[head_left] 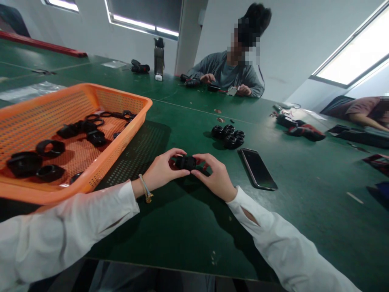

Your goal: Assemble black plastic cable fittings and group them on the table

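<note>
Between my two hands, just over the green table [182, 227], is a small black cylindrical plastic part [186, 163]. My left hand [165, 168] grips its left end with thumb and fingers. On its right end, my right hand [214, 174] pinches with thumb and forefinger. Several black round parts with holes [230, 136] stand in a cluster beyond my right hand. An orange perforated basket [117, 158] sits to the left, holding loose black rings and ring-shaped fittings [50, 148].
A smartphone [258, 168] lies right of my right hand. Across the table a person [227, 73] handles small items, with a bottle [159, 59] standing farther left. Black and red tools [300, 127] lie at the right, near another person's arm [369, 113].
</note>
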